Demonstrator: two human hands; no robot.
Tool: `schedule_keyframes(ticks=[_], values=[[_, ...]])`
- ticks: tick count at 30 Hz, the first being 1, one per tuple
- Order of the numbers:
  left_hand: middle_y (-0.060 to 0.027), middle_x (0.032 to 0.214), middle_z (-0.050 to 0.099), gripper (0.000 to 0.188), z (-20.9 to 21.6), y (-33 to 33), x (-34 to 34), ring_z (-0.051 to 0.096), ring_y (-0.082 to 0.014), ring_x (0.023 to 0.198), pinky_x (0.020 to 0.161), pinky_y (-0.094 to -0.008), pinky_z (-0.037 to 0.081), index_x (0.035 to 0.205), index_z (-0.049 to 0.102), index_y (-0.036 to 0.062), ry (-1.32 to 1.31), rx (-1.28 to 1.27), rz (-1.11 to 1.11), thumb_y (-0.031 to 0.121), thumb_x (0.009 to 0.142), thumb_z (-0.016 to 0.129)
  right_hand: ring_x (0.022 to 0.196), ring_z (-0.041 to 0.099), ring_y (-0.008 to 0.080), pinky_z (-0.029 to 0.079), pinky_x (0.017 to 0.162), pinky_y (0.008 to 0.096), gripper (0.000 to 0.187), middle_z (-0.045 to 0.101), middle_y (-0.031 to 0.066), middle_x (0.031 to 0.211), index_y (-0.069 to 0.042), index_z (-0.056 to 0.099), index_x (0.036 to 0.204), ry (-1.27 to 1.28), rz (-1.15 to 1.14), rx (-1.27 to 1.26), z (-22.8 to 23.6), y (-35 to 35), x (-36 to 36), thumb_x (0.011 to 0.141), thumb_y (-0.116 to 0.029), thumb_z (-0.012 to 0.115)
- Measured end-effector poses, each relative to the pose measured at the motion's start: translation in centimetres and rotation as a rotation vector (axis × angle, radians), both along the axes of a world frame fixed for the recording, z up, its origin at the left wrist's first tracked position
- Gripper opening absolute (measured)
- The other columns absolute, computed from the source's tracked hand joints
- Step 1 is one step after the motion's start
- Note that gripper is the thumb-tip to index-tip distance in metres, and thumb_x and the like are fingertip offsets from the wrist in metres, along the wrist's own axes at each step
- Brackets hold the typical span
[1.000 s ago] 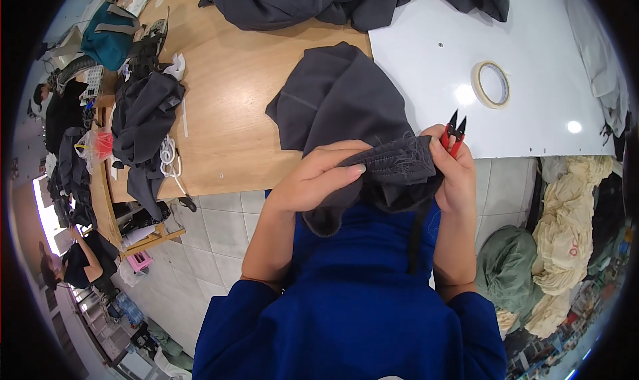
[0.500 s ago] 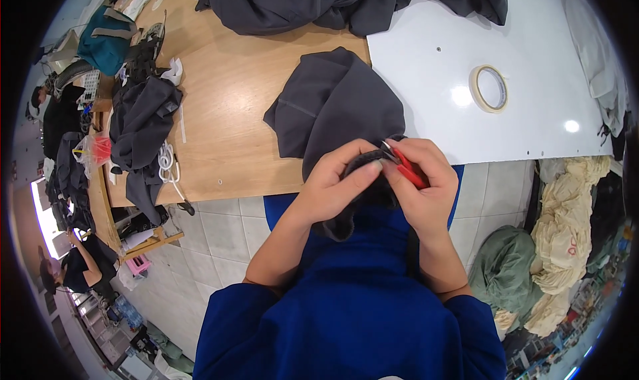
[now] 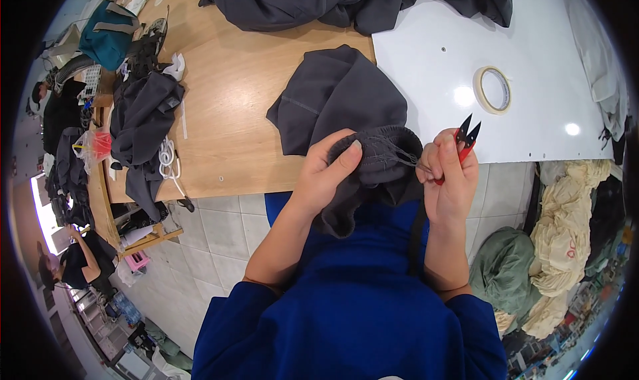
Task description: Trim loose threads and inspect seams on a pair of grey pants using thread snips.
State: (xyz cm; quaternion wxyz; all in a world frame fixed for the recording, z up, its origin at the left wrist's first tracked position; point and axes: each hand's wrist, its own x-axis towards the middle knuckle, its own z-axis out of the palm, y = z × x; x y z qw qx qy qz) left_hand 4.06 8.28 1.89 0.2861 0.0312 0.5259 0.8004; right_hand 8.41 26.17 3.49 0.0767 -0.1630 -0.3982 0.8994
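Observation:
A dark grey garment lies partly on the wooden table, its near end hanging over the edge toward my lap. My left hand grips the garment's ribbed, stitched edge, thumb on top. A tuft of loose grey threads stretches from that edge to my right hand, whose fingers pinch the thread ends. The same hand holds red-handled thread snips, black blades apart and pointing away from me.
A roll of masking tape lies on the white board at right. More dark garments are heaped at the far side. Cloth and a white cord lie at left. Green and cream bundles stand on the floor. Other people work at far left.
My right hand has moved right, away from the garment, drawing the threads out. The snips have turned from the cloth to point away from me. The garment's edge now lies spread into view.

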Motion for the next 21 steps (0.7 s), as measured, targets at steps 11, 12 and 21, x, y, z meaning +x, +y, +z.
schedule_keyframes(ticks=[11,12,21], values=[[-0.0126,0.12,0.052,0.021,-0.3,1.3,0.0,0.048,-0.0216,0.108,0.096,-0.0327,0.035,0.104,0.056,-0.0001,0.419,0.013,-0.173,0.016,0.093,0.048,0.057,0.046,0.0006,0.037,0.051,0.0152,0.008,0.056,-0.0014,0.064,0.002,0.063,0.085,0.0,0.01,0.67,-1.0,-2.8,0.3,0.086,-0.006,0.061],[-0.0116,0.115,0.054,0.021,-0.4,1.4,0.2,0.049,-0.0211,0.105,0.094,-0.0321,0.036,0.103,0.056,-0.0004,0.367,-0.005,-0.146,0.016,0.093,0.049,0.055,0.044,0.0002,0.036,0.049,0.0157,0.009,0.053,-0.0027,0.058,0.002,0.063,0.08,-0.019,-0.051,0.671,-1.0,-2.9,0.3,0.085,-0.005,0.062],[-0.0053,0.092,0.054,0.024,-0.9,0.8,-0.6,0.049,-0.0114,0.084,0.079,-0.0223,0.039,0.094,0.054,-0.0021,0.336,-0.054,0.043,0.02,0.096,0.045,0.053,0.047,0.0049,0.036,0.049,0.019,0.007,0.061,0.0016,0.064,0.0,0.061,0.075,0.031,0.045,0.888,0.8,-1.1,2.0,0.079,0.006,0.058]])
